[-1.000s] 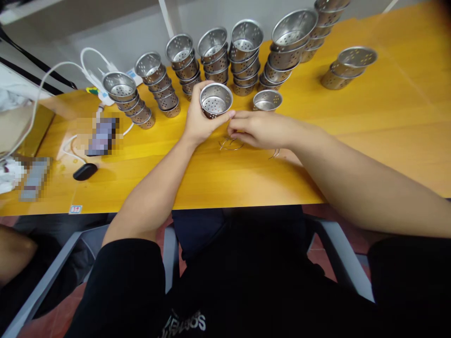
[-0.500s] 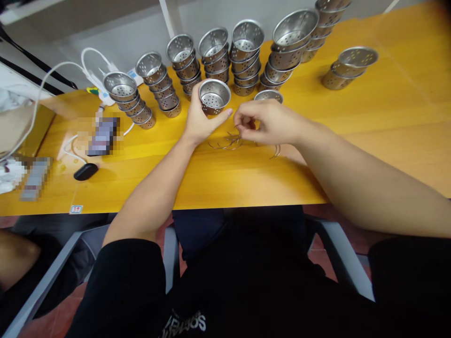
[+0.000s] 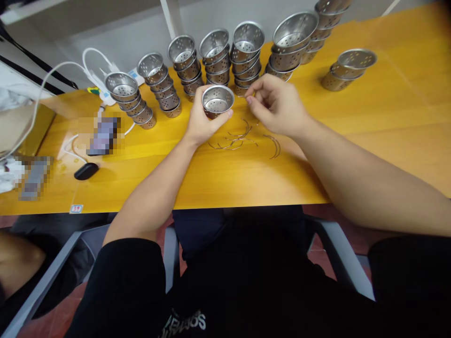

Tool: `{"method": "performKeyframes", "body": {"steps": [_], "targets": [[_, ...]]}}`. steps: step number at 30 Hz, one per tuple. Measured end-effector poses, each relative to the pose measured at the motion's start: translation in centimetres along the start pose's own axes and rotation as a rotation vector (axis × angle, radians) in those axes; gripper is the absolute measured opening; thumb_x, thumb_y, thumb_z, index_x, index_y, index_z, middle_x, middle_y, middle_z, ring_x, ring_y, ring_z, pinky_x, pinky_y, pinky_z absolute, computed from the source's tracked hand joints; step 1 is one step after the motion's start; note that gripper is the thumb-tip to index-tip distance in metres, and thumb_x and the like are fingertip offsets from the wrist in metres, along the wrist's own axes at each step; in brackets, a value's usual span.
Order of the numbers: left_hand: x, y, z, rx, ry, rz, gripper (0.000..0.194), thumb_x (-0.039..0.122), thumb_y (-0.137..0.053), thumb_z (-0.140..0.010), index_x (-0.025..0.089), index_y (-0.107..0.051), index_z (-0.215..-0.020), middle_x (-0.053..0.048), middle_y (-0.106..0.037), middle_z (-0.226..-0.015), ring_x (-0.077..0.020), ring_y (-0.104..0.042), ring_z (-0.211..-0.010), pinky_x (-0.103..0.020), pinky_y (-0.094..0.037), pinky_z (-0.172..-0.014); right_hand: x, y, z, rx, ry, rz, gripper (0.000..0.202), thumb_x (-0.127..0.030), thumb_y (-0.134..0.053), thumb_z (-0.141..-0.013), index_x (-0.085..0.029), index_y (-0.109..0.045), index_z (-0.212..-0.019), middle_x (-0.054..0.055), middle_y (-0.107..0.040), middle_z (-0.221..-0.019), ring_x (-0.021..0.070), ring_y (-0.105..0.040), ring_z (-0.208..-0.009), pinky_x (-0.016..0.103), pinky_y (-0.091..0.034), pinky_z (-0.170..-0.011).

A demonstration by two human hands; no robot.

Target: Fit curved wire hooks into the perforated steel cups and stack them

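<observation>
My left hand [image 3: 201, 119] is wrapped around a small perforated metal cup [image 3: 217, 99], its open mouth tilted up toward me, thumb along the near side. Just right of the cup, my right hand [image 3: 276, 103] pinches a thin metal wire [image 3: 241, 96] between thumb and forefinger; most of the wire is hidden or too fine to make out. Below both hands, several thin curved wires [image 3: 232, 141] lie loose on the yellow table, with a few more curved wires [image 3: 275, 146] a little to their right.
Leaning stacks of perforated cups [image 3: 246, 51] line the back of the table [image 3: 225, 183]. A short stack [image 3: 347, 70] stands at the right. To the left lie a phone [image 3: 103, 136], a black oval object [image 3: 86, 171] and white cables [image 3: 45, 77]. Another person's leg [image 3: 21, 263] shows at lower left.
My right hand has lifted up and away from the loose wires, with a thin wire in its pinch. The cup in my left hand has shifted slightly right and down.
</observation>
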State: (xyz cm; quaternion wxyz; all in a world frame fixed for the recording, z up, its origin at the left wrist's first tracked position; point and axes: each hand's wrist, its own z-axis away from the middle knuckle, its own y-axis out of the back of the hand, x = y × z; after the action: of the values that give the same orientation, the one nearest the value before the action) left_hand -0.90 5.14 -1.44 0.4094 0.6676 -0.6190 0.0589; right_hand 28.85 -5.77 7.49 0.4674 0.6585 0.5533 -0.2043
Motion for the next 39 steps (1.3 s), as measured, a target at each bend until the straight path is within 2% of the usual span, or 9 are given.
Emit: {"method": "performKeyframes", "body": {"steps": [3,5,11,16,24,28,31,36,39], "targets": [[-0.7,-0.6,0.1,0.049,0.034,0.044,0.106,0.091,-0.096,-0.101,0.035,-0.048,-0.177,-0.016,-0.077,-0.168,-0.0358,-0.084,-0.153,-0.061,-0.065,-0.145,-0.2,-0.2,-0.1,0.015,-0.014,-0.076,0.059,-0.098,-0.097,-0.104,-0.042,-0.079,-0.115,0.002,-0.064,-0.075,0.0334,-0.064,-0.084,0.054,-0.061,-0.073],[-0.6,-0.8,0.3,0.02,0.044,0.052,0.104,0.092,-0.097,-0.1,0.034,-0.049,-0.173,-0.015,-0.076,-0.167,-0.0358,-0.083,-0.152,-0.062,-0.064,-0.145,-0.5,-0.4,-0.2,0.022,-0.023,-0.105,0.059,-0.097,-0.097,-0.105,-0.042,-0.077,-0.113,0.003,-0.062,-0.075,0.0328,-0.06,-0.083,0.052,-0.058,-0.071],[1.6,-2.1,0.9,-0.075,0.051,0.024,0.091,0.081,-0.09,-0.111,0.032,-0.047,-0.175,-0.013,-0.074,-0.162,-0.0335,-0.081,-0.152,-0.062,-0.063,-0.144,-1.2,-1.4,-0.2,0.051,-0.076,0.035,0.059,-0.094,-0.095,-0.104,-0.04,-0.074,-0.106,0.002,-0.06,-0.076,0.031,-0.056,-0.077,0.049,-0.05,-0.07],[3.1,-2.9,1.1,-0.126,0.022,0.022,0.097,0.08,-0.093,-0.109,0.033,-0.045,-0.178,-0.014,-0.073,-0.161,-0.0358,-0.079,-0.155,-0.062,-0.064,-0.143,-0.3,-1.9,-0.3,0.044,-0.029,0.09,0.06,-0.095,-0.09,-0.107,-0.037,-0.073,-0.106,0.004,-0.065,-0.079,0.0322,-0.059,-0.073,0.05,-0.052,-0.069],[5.1,-3.0,0.9,-0.119,0.082,0.044,0.108,0.089,-0.101,-0.1,0.033,-0.048,-0.176,-0.012,-0.076,-0.159,-0.033,-0.084,-0.145,-0.058,-0.071,-0.131,1.0,-2.5,-0.4,0.08,-0.023,0.084,0.056,-0.092,-0.085,-0.112,-0.038,-0.073,-0.107,0.004,-0.065,-0.077,0.0321,-0.059,-0.074,0.056,-0.057,-0.076],[5.1,-2.9,1.0,-0.116,0.094,0.047,0.112,0.097,-0.1,-0.095,0.033,-0.052,-0.173,-0.012,-0.078,-0.158,-0.0322,-0.085,-0.14,-0.058,-0.072,-0.128,0.7,-2.7,-0.5,0.064,-0.01,0.078,0.051,-0.087,-0.087,-0.112,-0.037,-0.077,-0.116,0.003,-0.063,-0.075,0.0353,-0.064,-0.077,0.058,-0.058,-0.077],[4.9,-2.8,1.1,-0.137,0.085,0.046,0.116,0.102,-0.098,-0.092,0.031,-0.054,-0.173,-0.013,-0.078,-0.158,-0.0332,-0.086,-0.14,-0.06,-0.07,-0.132,0.4,-2.7,-0.4,0.06,-0.018,0.053,0.043,-0.079,-0.089,-0.112,-0.037,-0.08,-0.121,0.002,-0.063,-0.073,0.0341,-0.063,-0.077,0.056,-0.059,-0.076],[5.4,-2.7,1.0,-0.14,0.104,0.041,0.116,0.103,-0.105,-0.083,0.03,-0.063,-0.163,-0.01,-0.082,-0.146,-0.0341,-0.089,-0.133,-0.061,-0.072,-0.129,-0.2,-3.0,-0.5,0.061,-0.043,-0.002,0.036,-0.068,-0.097,-0.103,-0.036,-0.081,-0.106,0.003,-0.067,-0.073,0.0307,-0.06,-0.073,0.053,-0.055,-0.068],[5.7,-2.5,0.9,-0.156,0.152,0.071,0.109,0.102,-0.105,-0.084,0.03,-0.067,-0.158,-0.008,-0.084,-0.14,-0.0316,-0.089,-0.126,-0.059,-0.073,-0.125,-0.7,-2.9,-0.7,0.036,-0.068,-0.081,0.032,-0.064,-0.098,-0.101,-0.036,-0.083,-0.1,0.004,-0.072,-0.076,0.0294,-0.058,-0.069,0.052,-0.052,-0.066]]}}
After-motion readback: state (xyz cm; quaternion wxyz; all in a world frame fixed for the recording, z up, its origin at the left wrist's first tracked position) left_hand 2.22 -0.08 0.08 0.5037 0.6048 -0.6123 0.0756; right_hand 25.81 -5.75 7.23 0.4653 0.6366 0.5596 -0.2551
